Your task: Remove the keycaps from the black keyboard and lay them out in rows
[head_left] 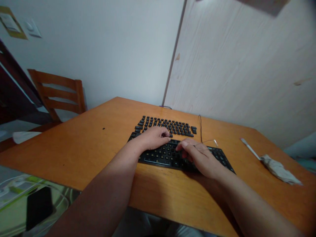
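A black keyboard (158, 157) lies on the wooden table, most of its key positions bare of keycaps. Just behind it, loose black keycaps (177, 125) stand in rows like a key layout. My left hand (155, 136) is over the keyboard's back edge and the nearest keycaps, its fingers curled and its thumb pointing right. Whether it holds anything is hidden. Above the middle of the keyboard, my right hand (197, 154) has its thumb and fingers drawn together, pointing left. Anything between those fingertips is too small to make out.
On the table's right lie a white-handled brush (250, 148) and a crumpled pale cloth (280, 169). A dark cable (200, 126) runs behind the keyboard. At left are a wooden chair (61, 92) and, lower down, a dark phone-like slab (39, 207). A wall backs the table.
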`<state>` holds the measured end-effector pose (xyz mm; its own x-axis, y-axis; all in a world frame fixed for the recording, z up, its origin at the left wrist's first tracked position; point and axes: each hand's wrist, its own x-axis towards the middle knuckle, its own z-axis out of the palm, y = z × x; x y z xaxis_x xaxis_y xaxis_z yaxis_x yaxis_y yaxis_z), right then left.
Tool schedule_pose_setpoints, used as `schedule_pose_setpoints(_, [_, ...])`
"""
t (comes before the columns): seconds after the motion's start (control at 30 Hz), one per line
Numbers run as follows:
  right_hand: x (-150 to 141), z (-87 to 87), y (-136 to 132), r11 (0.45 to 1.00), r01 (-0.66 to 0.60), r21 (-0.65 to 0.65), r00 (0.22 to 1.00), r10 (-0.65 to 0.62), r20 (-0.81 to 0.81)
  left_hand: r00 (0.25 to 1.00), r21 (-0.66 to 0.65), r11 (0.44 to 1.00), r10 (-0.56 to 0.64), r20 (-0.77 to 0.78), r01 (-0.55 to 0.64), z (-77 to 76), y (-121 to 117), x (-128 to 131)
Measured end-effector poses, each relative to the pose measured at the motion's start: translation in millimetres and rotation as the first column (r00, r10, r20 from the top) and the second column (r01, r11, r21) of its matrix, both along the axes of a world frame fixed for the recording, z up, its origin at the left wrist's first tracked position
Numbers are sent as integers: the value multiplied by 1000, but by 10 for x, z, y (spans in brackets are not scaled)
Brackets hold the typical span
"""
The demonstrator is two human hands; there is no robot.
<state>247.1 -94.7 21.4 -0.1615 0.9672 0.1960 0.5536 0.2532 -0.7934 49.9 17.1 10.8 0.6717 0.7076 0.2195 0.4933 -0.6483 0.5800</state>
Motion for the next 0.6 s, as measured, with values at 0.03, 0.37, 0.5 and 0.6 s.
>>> schedule_pose_setpoints(0.03, [13,18,0,999,21,24,1000,-22,13,1000,-2,1000,0,0,0,2,-2,0])
schedule_pose_setpoints(0.37, [107,89,-25,967,-123,-223,992,115,-46,1000,20,1000,9,-10,-9,-11,4,2])
schedule_pose_setpoints(0.5, [122,103,-31,933,-137,-332,988,104,-115,1000,9,1000,11,-6,-11,-8,-4,1])
schedule_pose_setpoints(0.6, [146,107,-29,938,-152,-311,987,131,-89,1000,17,1000,15,-2,-15,-19,-3,1])
